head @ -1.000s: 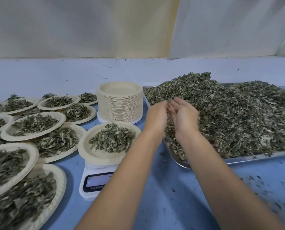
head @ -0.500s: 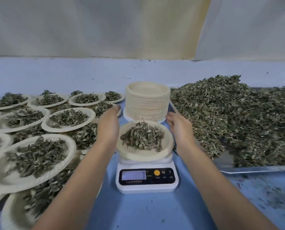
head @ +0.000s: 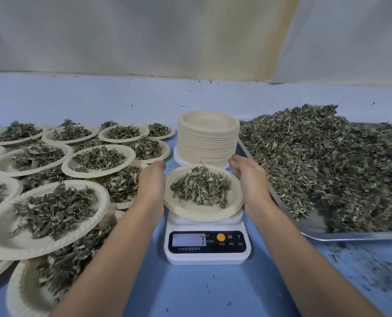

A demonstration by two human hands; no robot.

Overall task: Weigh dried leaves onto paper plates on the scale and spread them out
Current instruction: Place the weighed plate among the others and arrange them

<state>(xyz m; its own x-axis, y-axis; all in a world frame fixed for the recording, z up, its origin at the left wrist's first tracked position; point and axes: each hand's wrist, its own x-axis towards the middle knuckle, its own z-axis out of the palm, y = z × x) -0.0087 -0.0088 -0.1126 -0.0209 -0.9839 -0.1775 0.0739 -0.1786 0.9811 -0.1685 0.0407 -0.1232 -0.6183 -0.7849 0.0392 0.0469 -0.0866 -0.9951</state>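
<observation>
A paper plate (head: 186, 210) with a small heap of dried leaves (head: 200, 188) sits on the white digital scale (head: 207, 248), whose display is lit. My left hand (head: 152, 179) lies against the plate's left rim and my right hand (head: 247, 177) against its right rim. The fingers of both point forward and look fairly straight. No thumb shows over the rim. A tall stack of empty paper plates (head: 207, 138) stands just behind the scale.
A metal tray (head: 350, 235) piled with loose dried leaves (head: 327, 161) fills the right side. Several filled plates (head: 46, 211) overlap across the left. The blue table (head: 202, 291) carries leaf crumbs at the right front. A white curtain hangs behind.
Both hands left the leaf pile on the tray and came to the two sides of the plate on the scale. The view turned left with them.
</observation>
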